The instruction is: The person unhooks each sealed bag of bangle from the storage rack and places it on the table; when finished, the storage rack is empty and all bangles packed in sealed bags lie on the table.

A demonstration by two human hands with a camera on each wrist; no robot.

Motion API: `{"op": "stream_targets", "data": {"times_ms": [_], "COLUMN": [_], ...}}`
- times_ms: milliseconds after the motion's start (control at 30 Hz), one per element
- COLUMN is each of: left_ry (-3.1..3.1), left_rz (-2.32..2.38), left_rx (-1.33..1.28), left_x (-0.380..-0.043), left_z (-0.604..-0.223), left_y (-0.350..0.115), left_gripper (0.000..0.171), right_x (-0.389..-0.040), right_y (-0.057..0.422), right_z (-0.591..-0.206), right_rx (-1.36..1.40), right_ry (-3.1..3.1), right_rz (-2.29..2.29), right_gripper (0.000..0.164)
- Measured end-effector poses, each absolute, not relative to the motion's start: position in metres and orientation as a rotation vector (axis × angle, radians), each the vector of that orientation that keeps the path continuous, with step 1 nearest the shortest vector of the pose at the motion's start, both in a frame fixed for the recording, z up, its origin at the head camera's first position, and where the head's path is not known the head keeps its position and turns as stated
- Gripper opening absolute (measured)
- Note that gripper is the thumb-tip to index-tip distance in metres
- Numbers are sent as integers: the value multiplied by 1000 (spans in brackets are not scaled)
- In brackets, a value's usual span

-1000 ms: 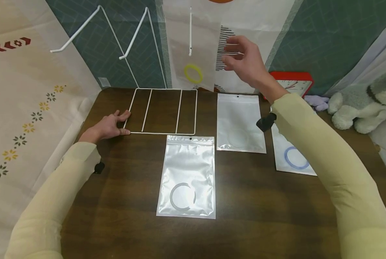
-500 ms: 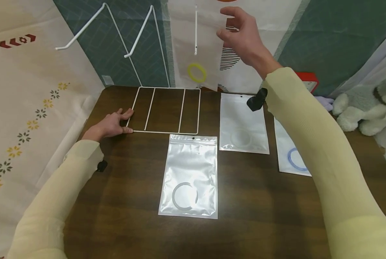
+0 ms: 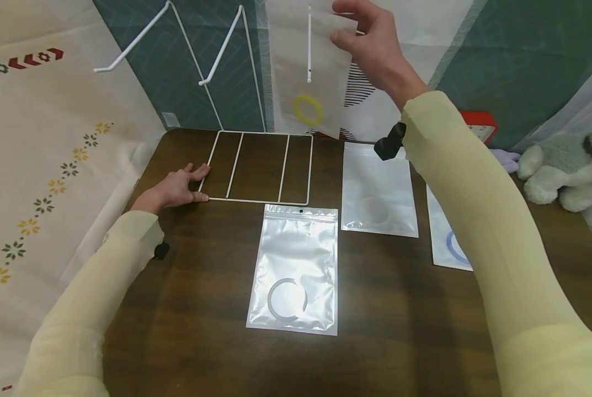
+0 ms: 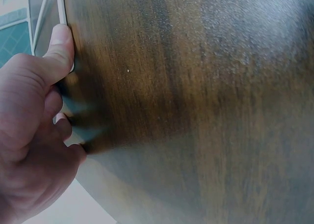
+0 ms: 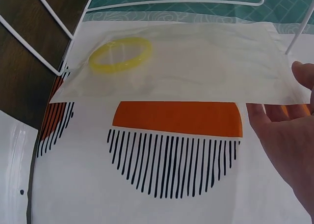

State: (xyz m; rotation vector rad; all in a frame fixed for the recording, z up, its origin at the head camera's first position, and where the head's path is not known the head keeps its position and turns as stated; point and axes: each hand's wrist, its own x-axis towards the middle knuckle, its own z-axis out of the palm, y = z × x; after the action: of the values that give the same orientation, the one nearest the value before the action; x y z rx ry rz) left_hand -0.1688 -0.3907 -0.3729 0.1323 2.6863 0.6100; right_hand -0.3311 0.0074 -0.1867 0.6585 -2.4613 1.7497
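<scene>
My left hand [image 3: 174,190] presses on the left front corner of a white wire rack [image 3: 256,202]. Its thumb lies on the front wire, also seen in the left wrist view. A pale zip bag [image 3: 286,66] holding a yellow ring [image 3: 296,108] hangs upright behind a white prong [image 3: 309,55]; the bag's top is out of the head view. My right hand [image 3: 382,49] is at this bag's right edge. The right wrist view has the thumb on one side of the bag [image 5: 196,57] and fingers on the other, with no clear pinch.
A silver bag with a ring [image 3: 296,248] lies front centre on the wooden table [image 3: 201,331]. Two more bags, one silver [image 3: 375,187] and one with a blue ring [image 3: 444,231], lie rightward. Bare white prongs [image 3: 221,44] rise left. A red clock [image 3: 479,118] and plush toy [image 3: 559,165] stand right.
My right hand has moved up and a little left until the hanging bag's edge is between thumb and fingers. My left hand stays on the rack corner. The head view has shifted slightly.
</scene>
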Motion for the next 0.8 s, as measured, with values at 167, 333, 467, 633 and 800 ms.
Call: {"op": "stream_targets", "data": {"times_ms": [167, 333, 467, 633, 800], "left_ry": [2663, 2665, 2664, 2656, 2663], "left_rz": [633, 644, 637, 628, 632], "left_rx": [90, 95, 88, 68, 94], "left_x": [-168, -167, -167, -167, -167], "left_z": [-373, -372, -373, -373, -373], "left_y": [-388, -389, -388, -386, -386], "left_gripper": [87, 86, 86, 87, 87], "right_x": [-337, -338, -338, -334, -334], "right_y": [7, 7, 6, 4, 5], "right_z": [-188, -187, -187, -186, -187], "right_rx": [654, 671, 625, 573, 569], "right_ry": [-2467, -2460, -2469, -2489, -2496], "right_rz": [1764, 1792, 1822, 1814, 1776], "right_gripper": [45, 43, 39, 37, 35]}}
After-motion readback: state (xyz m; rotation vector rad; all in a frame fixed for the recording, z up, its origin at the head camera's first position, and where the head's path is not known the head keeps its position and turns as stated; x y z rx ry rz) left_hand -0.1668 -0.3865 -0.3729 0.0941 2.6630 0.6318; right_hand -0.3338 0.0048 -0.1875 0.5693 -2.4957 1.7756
